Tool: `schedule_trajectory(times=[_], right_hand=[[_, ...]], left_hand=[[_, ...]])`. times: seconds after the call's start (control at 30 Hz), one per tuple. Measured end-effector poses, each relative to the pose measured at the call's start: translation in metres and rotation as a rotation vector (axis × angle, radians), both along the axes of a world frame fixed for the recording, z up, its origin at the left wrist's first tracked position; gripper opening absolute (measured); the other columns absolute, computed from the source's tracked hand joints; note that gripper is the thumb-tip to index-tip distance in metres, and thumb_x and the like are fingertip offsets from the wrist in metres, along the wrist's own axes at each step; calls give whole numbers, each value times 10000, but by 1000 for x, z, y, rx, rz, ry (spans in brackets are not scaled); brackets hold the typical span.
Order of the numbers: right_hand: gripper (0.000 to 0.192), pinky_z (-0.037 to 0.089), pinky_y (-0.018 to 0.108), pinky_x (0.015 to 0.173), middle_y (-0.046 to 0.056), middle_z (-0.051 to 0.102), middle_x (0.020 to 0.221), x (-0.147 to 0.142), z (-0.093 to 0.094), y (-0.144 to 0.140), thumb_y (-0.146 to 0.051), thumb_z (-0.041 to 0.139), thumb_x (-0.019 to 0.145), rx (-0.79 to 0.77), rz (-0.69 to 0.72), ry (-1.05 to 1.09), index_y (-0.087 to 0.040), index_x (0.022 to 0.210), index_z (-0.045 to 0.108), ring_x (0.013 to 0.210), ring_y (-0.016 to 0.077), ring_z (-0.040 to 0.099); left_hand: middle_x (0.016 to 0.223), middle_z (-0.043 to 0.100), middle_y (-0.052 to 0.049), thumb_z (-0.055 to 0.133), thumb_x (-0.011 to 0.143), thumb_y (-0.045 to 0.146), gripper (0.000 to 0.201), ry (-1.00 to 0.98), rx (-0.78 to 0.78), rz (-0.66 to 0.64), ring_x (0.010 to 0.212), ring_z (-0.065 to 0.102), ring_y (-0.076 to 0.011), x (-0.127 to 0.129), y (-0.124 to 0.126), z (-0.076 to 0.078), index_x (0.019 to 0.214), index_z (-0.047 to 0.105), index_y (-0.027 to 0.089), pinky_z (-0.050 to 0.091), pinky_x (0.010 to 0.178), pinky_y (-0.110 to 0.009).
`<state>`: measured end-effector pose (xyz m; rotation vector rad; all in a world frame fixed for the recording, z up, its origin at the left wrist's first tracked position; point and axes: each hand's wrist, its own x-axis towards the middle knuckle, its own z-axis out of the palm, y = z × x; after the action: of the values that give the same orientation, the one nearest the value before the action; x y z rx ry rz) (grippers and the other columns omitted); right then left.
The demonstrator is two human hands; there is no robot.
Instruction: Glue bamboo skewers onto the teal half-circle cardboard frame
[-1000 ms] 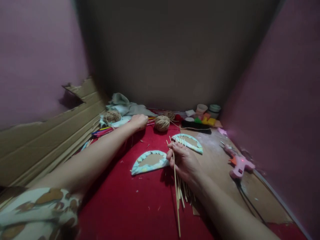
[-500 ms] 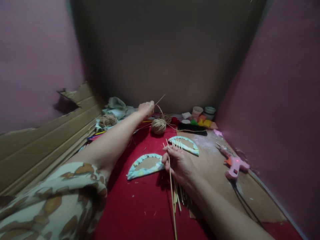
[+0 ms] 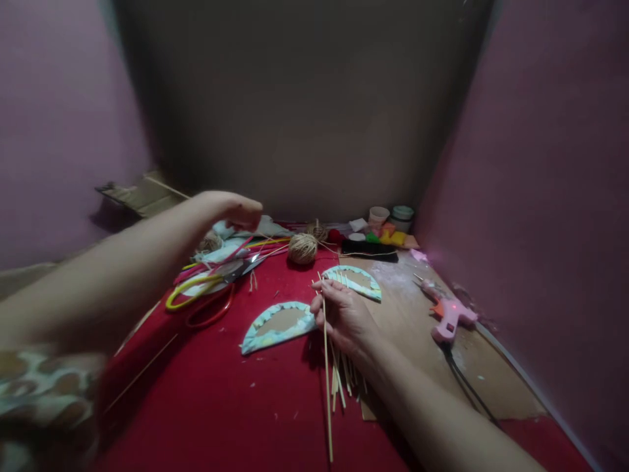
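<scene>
My right hand (image 3: 344, 316) rests on the red surface (image 3: 221, 400) and grips a bundle of thin wooden sticks (image 3: 327, 393) that fan out above and below my fist. Two half-round card pieces with pale blue edging flank it, one (image 3: 275, 326) to the left and one (image 3: 354, 280) just behind. My left hand (image 3: 230, 210) is lifted at the left, blurred, its fingers pinched on a thin twine strand that runs toward the twine ball (image 3: 302, 248).
Scissors with yellow and red handles (image 3: 204, 296) lie under my left arm beside coloured sticks. A pink glue gun (image 3: 449, 316) with its cord sits on a brown board (image 3: 417, 341) at the right. Cups (image 3: 378, 215), black felt (image 3: 368, 248) and coloured scraps line the back wall.
My left hand left the twine ball and swung up and to the left with the strand, uncovering the scissors. My right hand has kept its hold on the sticks.
</scene>
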<state>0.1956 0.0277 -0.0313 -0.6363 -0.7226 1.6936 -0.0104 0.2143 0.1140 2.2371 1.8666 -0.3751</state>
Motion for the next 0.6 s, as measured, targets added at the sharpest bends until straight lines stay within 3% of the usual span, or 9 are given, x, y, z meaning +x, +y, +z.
schedule_trajectory(times=[0.07,0.1,0.17,0.2,0.23,0.3,0.37,0.5,0.6], right_hand=[[251,338,151,312,6,671,520,1,3,0,-305,772,688,19,-31,1,-144,811,623,353,88,548],[249,338,153,305,4,670,525,1,6,0,-307,771,690,36,-51,0,-146,809,623,359,92,553],[236,355,156,308,4,674,542,4,14,-1,-301,770,697,82,-95,-8,-151,806,625,383,100,574],[224,378,157,324,5,681,560,6,20,-3,-289,772,701,107,-118,-8,-154,808,628,410,103,592],[209,402,159,347,5,689,579,8,27,-5,-276,772,710,141,-145,-18,-158,812,633,436,105,608],[172,441,163,394,1,701,622,11,40,-12,-255,765,741,245,-214,-70,-163,834,652,484,100,626],[125,456,174,413,-4,701,653,10,52,-20,-254,733,791,407,-298,-183,-168,858,673,496,94,614],[66,477,200,455,-16,678,683,-1,65,-37,-218,675,849,634,-404,-393,-182,893,709,525,82,590],[78,491,199,543,-10,689,772,-8,68,-44,-168,679,845,782,-499,-534,-201,890,734,621,70,604]], left_hand=[[436,508,-18,713,700,68,178,-26,-8,1,574,568,-170,-31,-17,7,553,615,87,477,606,-292],[395,463,5,699,700,60,202,-49,8,-5,542,539,-143,-43,-28,11,533,593,99,460,600,-267],[436,509,18,671,751,112,167,-189,46,-16,531,532,-110,-60,-53,15,603,593,113,458,606,-241],[520,573,20,624,815,166,137,-360,76,-40,555,556,-102,-62,-68,14,688,589,127,475,624,-238],[607,633,1,596,849,198,108,-706,89,-54,587,602,-120,-61,-83,12,765,582,131,502,634,-264],[737,700,-43,611,852,247,117,-1317,61,-83,665,680,-183,-47,-116,1,839,555,145,557,670,-352],[755,710,-63,686,804,230,150,-1620,52,-104,717,708,-212,-22,-148,-16,820,566,142,586,714,-396],[757,687,-39,700,811,211,142,-1843,-89,-110,760,691,-156,30,-197,-44,788,595,118,586,791,-338],[700,643,-1,691,814,197,133,-1918,-41,-135,684,636,-94,50,-215,-47,776,592,119,556,741,-244]])
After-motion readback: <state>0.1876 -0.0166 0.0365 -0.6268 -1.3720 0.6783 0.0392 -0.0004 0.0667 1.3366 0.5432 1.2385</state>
